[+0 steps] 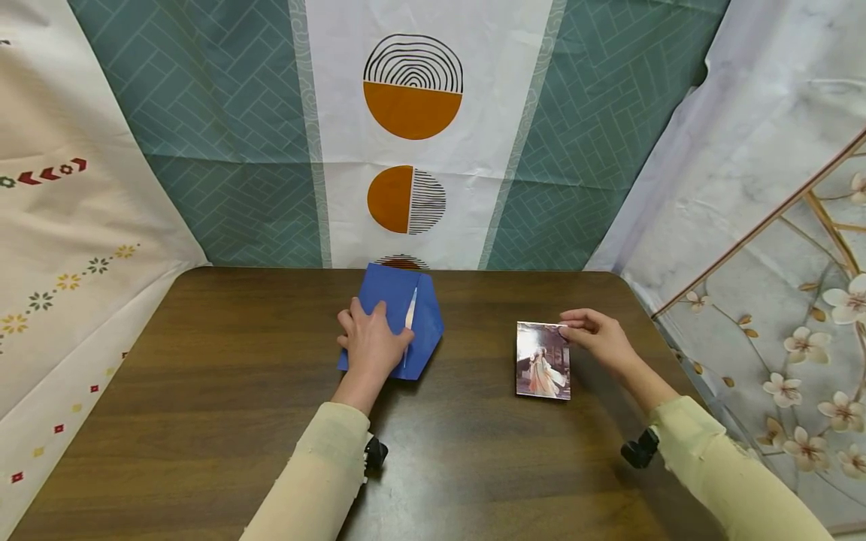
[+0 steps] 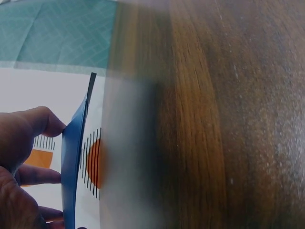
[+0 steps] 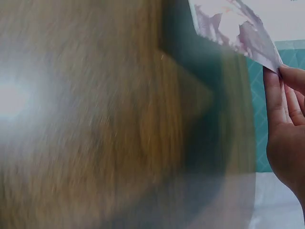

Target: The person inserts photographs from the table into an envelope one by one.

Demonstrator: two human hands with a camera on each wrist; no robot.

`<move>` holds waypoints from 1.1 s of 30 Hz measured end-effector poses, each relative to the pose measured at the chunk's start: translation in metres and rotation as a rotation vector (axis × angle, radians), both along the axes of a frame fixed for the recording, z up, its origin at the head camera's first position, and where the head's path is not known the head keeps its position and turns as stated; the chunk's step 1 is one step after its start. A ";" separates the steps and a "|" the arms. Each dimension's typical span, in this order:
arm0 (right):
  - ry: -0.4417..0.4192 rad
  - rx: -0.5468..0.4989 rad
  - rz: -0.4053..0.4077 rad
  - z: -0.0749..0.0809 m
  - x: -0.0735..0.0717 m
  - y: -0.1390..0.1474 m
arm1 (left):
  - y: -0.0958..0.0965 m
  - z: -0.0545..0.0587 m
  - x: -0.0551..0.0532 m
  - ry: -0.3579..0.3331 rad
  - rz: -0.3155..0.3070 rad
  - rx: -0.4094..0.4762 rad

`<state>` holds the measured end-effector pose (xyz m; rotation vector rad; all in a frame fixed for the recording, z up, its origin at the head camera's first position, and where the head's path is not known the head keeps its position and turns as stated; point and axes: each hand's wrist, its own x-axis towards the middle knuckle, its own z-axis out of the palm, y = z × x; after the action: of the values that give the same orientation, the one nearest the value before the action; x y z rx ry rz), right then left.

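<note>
A blue envelope lies beneath my left hand at the far middle of the table, its pointed flap spread out to the right. White shows through a long slit beside the flap. My fingers reach over the envelope's left edge while the thumb lies by the slit. Seen edge-on in the left wrist view, the envelope stands off the tabletop, gripped by bent fingers. My right hand pinches a small photo print by its upper right corner; it pictures a figure in a pale robe.
The dark wooden table ends at a patterned curtain behind the envelope. More cloth hangs at left, and a floral panel is close to the right arm. Both sleeved wrists carry a black device.
</note>
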<state>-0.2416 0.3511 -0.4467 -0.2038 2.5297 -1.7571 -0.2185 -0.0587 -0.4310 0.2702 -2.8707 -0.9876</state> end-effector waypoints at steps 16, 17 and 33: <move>-0.093 -0.147 0.030 0.000 -0.022 -0.050 | 0.002 0.000 0.001 0.007 -0.006 -0.001; -0.095 -0.148 0.031 0.000 -0.023 -0.054 | 0.002 0.001 0.002 0.005 -0.007 0.000; -0.132 -0.185 0.062 0.003 -0.044 -0.103 | 0.004 0.000 0.002 0.014 -0.007 0.000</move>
<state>-0.2856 0.2482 -0.4439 -0.1663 2.2483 -1.9126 -0.2168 -0.0550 -0.4309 0.2518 -2.8613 -0.9865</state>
